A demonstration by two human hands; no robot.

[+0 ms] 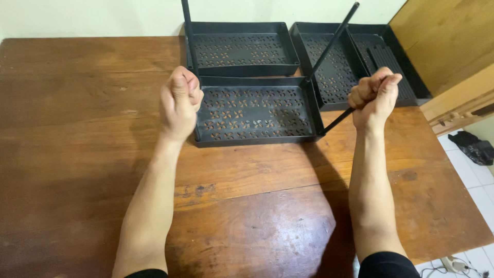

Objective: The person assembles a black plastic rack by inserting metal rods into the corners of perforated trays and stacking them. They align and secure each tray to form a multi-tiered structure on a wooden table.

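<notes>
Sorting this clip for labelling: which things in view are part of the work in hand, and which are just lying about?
In hand:
- left hand, fist shut on the left black rod
- right hand, fist shut on the right black rod
- near black perforated tray between the hands

Lying about:
- two more black trays behind
- wooden table
- black bag on the floor

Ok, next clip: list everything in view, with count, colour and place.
perforated trays: four, black; one between the hands, one behind it, two overlapping at the far right.
rods: two, black; one upright at the near tray's left corner, one slanted at its right corner.
table: one, brown wood, under everything.
cabinet: one, light wood, right of the table.
dark bundle: one, black, on the white tiled floor.
left hand: fist on the upright rod.
right hand: fist on the slanted rod.
</notes>
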